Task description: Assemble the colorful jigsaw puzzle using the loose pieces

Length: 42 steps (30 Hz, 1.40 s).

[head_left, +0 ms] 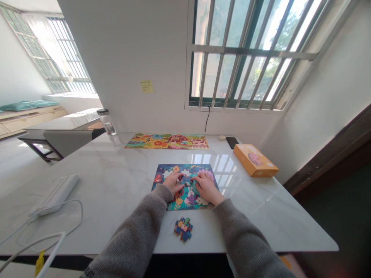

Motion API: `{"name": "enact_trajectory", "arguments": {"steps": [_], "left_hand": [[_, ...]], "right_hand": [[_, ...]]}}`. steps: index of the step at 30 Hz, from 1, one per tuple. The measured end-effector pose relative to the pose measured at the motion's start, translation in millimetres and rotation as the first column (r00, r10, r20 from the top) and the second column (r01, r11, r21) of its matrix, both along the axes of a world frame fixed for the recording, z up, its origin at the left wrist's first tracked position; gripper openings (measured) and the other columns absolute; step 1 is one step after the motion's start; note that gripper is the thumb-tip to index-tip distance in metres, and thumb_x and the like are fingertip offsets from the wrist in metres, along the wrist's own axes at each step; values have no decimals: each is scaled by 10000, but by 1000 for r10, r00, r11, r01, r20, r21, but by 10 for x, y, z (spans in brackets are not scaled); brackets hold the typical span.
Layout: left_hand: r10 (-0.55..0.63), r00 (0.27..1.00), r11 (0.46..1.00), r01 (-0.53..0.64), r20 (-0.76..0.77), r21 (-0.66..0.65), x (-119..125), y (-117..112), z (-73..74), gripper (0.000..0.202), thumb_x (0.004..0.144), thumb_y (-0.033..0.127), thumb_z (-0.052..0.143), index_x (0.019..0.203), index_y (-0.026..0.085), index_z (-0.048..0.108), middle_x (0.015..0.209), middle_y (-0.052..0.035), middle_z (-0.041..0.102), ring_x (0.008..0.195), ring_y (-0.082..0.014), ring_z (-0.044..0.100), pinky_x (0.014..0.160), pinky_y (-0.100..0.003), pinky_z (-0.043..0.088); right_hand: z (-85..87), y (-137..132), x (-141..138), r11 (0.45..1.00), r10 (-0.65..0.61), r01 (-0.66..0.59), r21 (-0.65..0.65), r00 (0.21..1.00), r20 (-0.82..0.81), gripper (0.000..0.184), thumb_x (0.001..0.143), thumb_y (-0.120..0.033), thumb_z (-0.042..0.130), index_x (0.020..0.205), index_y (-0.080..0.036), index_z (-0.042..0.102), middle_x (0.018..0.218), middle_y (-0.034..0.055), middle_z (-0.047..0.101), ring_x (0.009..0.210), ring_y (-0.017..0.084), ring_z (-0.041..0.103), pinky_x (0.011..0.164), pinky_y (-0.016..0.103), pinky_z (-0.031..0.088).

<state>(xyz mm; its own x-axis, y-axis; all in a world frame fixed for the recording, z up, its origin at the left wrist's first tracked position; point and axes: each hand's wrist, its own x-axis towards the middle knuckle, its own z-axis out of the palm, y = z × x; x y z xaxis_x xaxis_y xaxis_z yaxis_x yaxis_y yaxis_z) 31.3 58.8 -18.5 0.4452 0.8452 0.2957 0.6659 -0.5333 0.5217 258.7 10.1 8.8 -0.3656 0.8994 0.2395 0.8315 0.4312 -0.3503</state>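
the left hand (174, 183) and right hand (206, 188) sit close together, fingers down on the jigsaw puzzle (188, 200) flat on the marble bench (116, 173); i can't tell if either holds a piece. the loose pieces (183, 229) lie just below, handily within reach.

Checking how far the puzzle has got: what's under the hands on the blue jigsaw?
The left hand and right hand cover the middle of the blue jigsaw puzzle. White gaps show beside them; whatever lies directly beneath them is hidden.
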Motion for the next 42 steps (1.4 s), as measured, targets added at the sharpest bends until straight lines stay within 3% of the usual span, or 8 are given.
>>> {"name": "enact_trajectory", "arguments": {"steps": [12,19,27,34,42], "left_hand": [[33,999,999,-33,2,-33,20,-40,25,426,754,213,741,1168,140,674,1007,-99,652,963,-256,623,921,-393,516],[-17,996,993,27,85,-117,-16,-98,114,236,877,179,586,1059,167,736,971,-55,633,715,-145,578,789,-301,527],[-50,997,991,57,63,-118,-9,-77,94,233,873,156,602,1033,171,771,966,-64,607,754,-146,574,772,-277,528],[-74,997,997,74,7,-10,-11,-25,4,200,863,186,644,977,226,803,942,-68,610,928,-212,576,906,-359,506],[-36,996,999,36,-86,-1,41,-95,43,211,895,207,620,965,256,813,946,-73,596,933,-227,568,882,-383,479]], "right_hand": [[56,-54,1,999,14,-12,-41,999,34,376,935,-140,489,1261,-251,639,1225,98,579,1152,250,495,1009,393,381],[56,-90,-11,1000,15,-15,-7,998,69,380,926,-128,498,1259,-242,640,1223,102,584,1167,254,495,1002,385,393],[17,-88,2,999,30,-33,25,995,96,404,942,-117,471,1288,-241,637,1235,107,591,1170,253,499,1006,378,403],[24,-104,-5,999,32,-35,37,995,93,371,943,-150,508,1277,-234,649,1233,104,595,1172,251,499,1030,380,400],[50,-126,-6,998,41,-45,37,994,99,348,942,-158,520,1231,-276,674,1220,89,584,1159,250,494,1003,387,404]]}}
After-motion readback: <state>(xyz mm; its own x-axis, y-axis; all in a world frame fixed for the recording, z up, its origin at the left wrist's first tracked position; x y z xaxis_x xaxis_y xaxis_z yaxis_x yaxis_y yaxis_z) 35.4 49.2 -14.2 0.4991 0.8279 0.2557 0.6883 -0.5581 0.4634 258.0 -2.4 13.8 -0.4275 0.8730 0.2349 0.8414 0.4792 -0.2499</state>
